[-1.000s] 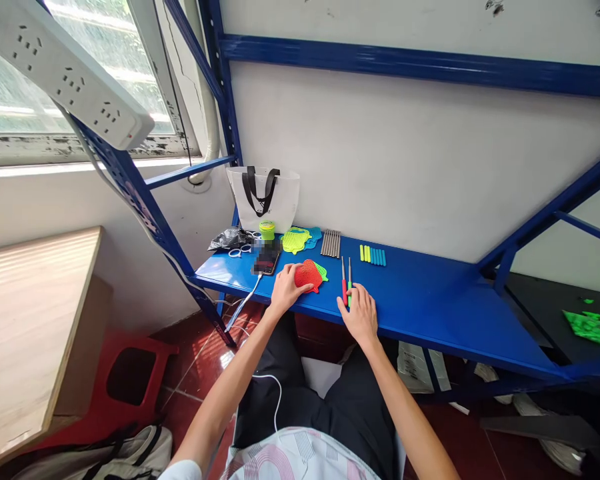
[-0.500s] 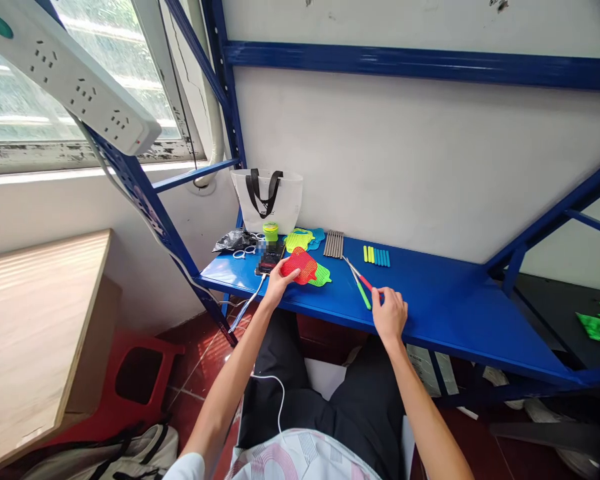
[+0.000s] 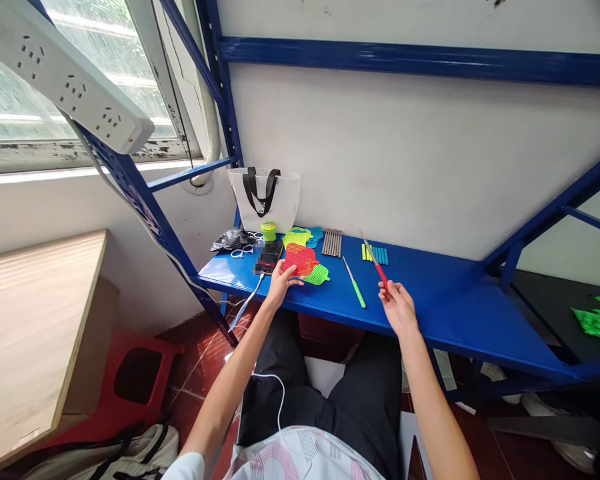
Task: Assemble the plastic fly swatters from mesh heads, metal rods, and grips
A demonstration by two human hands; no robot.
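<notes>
The red mesh piece (image 3: pixel 301 259) is raised over the left half of the blue desk (image 3: pixel 455 293); farther left lie crumpled black plastic (image 3: pixel 230 241), white rings (image 3: pixel 242 252) and a phone (image 3: pixel 274 252), with a white bag (image 3: pixel 283 197) behind.

The left hand (image 3: pixel 281 283) is partly closed, its thumb and fingers pinching the red piece near its lower left edge; a second earlier that piece lies lower, whereas it now covers less of the green mesh piece (image 3: pixel 319 275) beneath; yellow and blue mesh pieces (image 3: pixel 297 236) and a row of metal rods (image 3: pixel 332 244) stay where they are.

Next comes the green-handled tool (image 3: pixel 359 294), lying alone; half a second earlier the red-handled tool (image 3: pixel 382 275) crosses it at the shaft; now that tool is off to the right, tilted upward, its shaft passing across the yellow sticks (image 3: pixel 366 253) in view, beside blue sticks (image 3: pixel 381 255); the right hand (image 3: pixel 399 308), palm now turned more upward, has its fingers closed on the red handle's end.
</notes>
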